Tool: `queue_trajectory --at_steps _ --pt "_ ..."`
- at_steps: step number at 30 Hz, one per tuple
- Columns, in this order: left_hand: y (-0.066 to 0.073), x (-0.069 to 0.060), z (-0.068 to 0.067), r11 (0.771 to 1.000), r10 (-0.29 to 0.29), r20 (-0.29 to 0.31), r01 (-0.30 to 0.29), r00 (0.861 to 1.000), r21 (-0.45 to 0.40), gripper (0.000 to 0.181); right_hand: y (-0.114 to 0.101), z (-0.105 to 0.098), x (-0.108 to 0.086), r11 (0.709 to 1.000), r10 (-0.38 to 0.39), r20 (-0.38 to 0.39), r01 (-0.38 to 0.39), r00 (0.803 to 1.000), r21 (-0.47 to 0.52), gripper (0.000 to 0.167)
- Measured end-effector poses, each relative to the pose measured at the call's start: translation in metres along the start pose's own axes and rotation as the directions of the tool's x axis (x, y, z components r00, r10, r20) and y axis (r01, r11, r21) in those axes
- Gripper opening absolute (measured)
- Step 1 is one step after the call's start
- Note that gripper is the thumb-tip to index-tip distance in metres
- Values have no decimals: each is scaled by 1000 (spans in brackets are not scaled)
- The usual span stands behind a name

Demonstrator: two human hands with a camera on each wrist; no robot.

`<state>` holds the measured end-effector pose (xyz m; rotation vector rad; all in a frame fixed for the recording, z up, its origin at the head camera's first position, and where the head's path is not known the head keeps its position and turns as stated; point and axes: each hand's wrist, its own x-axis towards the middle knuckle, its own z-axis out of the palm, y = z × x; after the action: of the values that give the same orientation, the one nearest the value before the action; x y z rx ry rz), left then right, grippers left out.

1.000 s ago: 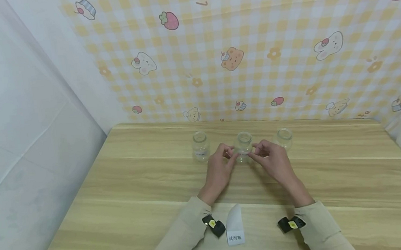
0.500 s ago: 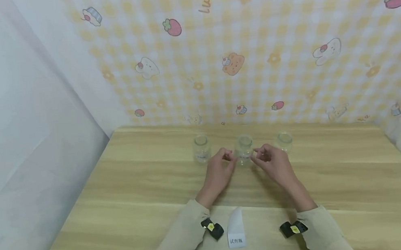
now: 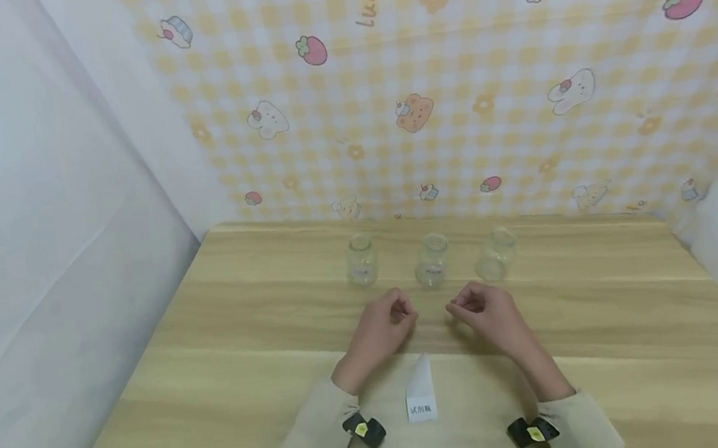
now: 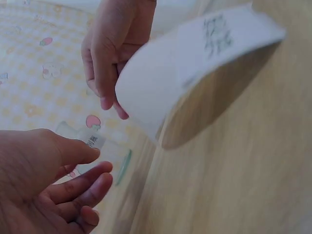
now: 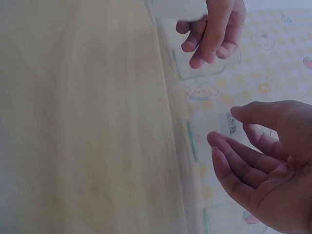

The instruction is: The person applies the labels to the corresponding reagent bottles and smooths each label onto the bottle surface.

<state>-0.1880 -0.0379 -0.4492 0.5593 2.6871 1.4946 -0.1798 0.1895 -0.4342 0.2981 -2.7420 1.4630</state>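
Three clear glass jars stand upright in a row at the back of the wooden table: a left jar (image 3: 361,262), a middle jar (image 3: 433,261) and a right jar (image 3: 497,257). Small white labels with dark writing show on the left and middle ones; none is visible on the right one. My left hand (image 3: 383,324) hovers in front of the gap between the left and middle jars, fingers loosely bent, holding nothing. Just in front of the middle and right jars is my right hand (image 3: 492,316), also loosely bent, with thumb and fingertips apart in the right wrist view.
A folded white paper strip (image 3: 420,400) with handwritten characters stands on the table (image 3: 233,398), between the forearms. Behind the jars hangs a yellow checked cloth (image 3: 443,149). White sheeting (image 3: 68,211) borders the left side.
Both hands have let go of the middle jar and drawn back toward me, moving apart slightly. The middle jar now stands untouched, its label in plain view.
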Motion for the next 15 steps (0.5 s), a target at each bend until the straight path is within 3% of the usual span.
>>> queue_trajectory --at_steps 7,11,15 --pt "13 -18 3 998 -53 79 55 995 -19 10 -14 9 -24 999 33 129 -32 991 -8 31" --pt "19 -27 6 998 -64 100 66 993 -18 8 -21 13 -37 999 29 246 -22 969 -30 33" --pt "26 -34 6 998 -55 107 55 993 -5 8 -25 20 -47 1000 15 316 -7 949 -28 31"
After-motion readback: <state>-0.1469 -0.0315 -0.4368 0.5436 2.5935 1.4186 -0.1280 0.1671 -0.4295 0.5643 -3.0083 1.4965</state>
